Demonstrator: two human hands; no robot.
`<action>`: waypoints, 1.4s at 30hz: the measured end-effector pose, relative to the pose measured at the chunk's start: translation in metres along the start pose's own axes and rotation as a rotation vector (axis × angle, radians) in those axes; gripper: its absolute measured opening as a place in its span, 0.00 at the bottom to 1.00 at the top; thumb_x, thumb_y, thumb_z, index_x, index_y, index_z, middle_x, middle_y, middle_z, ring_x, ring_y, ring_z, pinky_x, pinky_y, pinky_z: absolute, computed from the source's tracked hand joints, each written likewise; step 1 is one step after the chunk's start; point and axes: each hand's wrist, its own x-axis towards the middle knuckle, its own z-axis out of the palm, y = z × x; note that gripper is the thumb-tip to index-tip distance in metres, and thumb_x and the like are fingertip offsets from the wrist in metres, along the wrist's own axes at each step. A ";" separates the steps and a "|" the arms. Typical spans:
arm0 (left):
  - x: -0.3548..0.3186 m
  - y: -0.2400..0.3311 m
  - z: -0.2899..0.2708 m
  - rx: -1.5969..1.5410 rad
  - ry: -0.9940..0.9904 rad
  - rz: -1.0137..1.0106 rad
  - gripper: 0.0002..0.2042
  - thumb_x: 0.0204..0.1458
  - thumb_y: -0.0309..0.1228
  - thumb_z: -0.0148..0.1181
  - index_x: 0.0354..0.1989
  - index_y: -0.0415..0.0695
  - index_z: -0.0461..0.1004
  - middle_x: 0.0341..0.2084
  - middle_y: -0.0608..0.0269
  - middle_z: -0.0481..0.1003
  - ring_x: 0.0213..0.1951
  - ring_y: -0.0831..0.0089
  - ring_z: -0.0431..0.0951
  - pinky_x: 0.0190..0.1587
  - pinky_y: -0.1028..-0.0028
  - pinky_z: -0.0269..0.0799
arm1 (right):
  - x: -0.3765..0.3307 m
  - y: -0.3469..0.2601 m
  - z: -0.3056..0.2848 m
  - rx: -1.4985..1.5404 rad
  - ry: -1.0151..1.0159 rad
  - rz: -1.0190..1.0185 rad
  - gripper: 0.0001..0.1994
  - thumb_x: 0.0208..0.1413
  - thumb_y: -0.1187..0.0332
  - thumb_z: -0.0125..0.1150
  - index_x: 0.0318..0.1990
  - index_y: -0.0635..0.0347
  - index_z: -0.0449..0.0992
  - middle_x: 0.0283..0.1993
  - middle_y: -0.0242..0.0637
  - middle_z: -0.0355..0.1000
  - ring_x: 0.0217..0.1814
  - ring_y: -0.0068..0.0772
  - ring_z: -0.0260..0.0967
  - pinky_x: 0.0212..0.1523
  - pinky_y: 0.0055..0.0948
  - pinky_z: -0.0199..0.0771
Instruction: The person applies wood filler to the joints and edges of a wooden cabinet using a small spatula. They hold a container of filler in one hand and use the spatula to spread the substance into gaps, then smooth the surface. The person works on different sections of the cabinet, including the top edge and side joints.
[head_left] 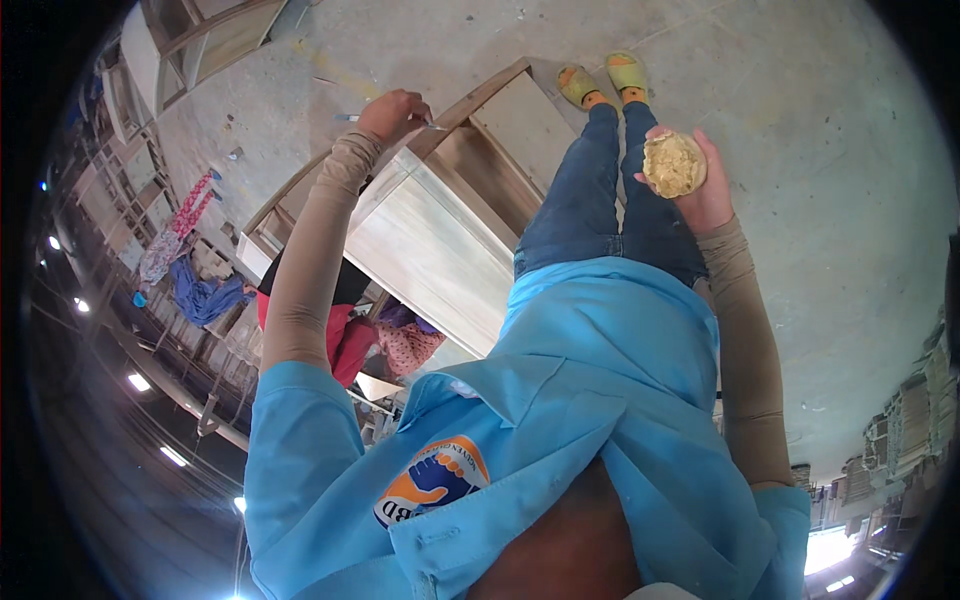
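Yellowish putty lump [673, 163], one, cupped in right hand [700, 185]; left hand [392, 115] pinches one thin blade [350, 118] above one wooden frame [470, 170].

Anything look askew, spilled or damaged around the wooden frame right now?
Nothing stands out. The pale wooden cabinet frame stands on the concrete floor; the left hand holds a thin tool at its top edge, and the right hand cups a lump of yellowish putty.
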 end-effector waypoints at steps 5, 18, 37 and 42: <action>0.038 -0.015 0.032 0.067 -0.006 -0.020 0.03 0.45 0.31 0.60 0.28 0.52 0.79 0.27 0.60 0.75 0.36 0.60 0.76 0.40 0.64 0.74 | -0.006 -0.005 0.005 -0.132 0.061 0.034 0.26 0.65 0.53 0.31 0.50 0.66 0.70 0.49 0.39 0.70 0.46 0.29 0.70 0.48 0.30 0.72; 0.147 -0.055 0.108 0.179 -0.358 -0.198 0.05 0.42 0.32 0.61 0.28 0.53 0.81 0.31 0.56 0.79 0.36 0.55 0.79 0.37 0.61 0.76 | -0.004 0.005 -0.021 -0.192 0.094 0.216 0.26 0.65 0.53 0.29 0.54 0.68 0.65 0.61 0.43 0.60 0.47 0.29 0.69 0.51 0.40 0.74; 0.156 -0.050 0.094 0.283 -0.591 -0.066 0.07 0.42 0.35 0.61 0.29 0.49 0.81 0.31 0.56 0.79 0.36 0.57 0.80 0.37 0.62 0.76 | 0.015 -0.006 -0.029 -0.260 -0.009 0.090 0.24 0.68 0.57 0.28 0.55 0.70 0.62 0.61 0.49 0.57 0.48 0.32 0.70 0.53 0.39 0.73; 0.154 -0.060 0.111 0.166 -0.309 -0.101 0.06 0.42 0.35 0.60 0.27 0.50 0.81 0.30 0.57 0.79 0.35 0.57 0.80 0.36 0.62 0.76 | 0.018 -0.003 -0.027 -0.331 -0.024 0.050 0.24 0.68 0.57 0.28 0.55 0.70 0.61 0.61 0.49 0.57 0.48 0.33 0.70 0.53 0.38 0.73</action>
